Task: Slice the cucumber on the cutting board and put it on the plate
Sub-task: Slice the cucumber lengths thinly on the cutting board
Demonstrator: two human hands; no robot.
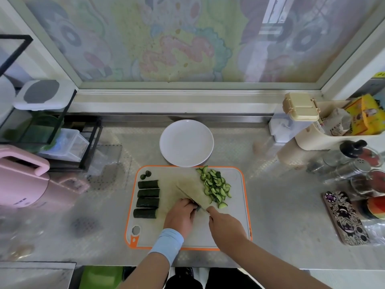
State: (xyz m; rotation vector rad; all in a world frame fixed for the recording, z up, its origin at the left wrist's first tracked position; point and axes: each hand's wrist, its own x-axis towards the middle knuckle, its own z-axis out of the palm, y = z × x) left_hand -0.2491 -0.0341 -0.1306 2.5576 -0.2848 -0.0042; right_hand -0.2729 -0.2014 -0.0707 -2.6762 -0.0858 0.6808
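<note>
Orange-rimmed cutting board [235, 217]: slices [214, 185] near right edge, plate [186, 142] beyond.

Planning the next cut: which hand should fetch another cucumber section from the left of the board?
Left. The left hand lies nearest the four uncut cucumber sections at the left of the cutting board, while the right hand grips the knife.

- Left hand [180, 215]: bare; light blue fabric wristband [166, 244] at the wrist.
- Right hand [226, 226]: bare.
- Forearms [270, 257]: unsleeved to frame edge.
- Lower body: dark clothing [183, 278], detail unclear.
</note>
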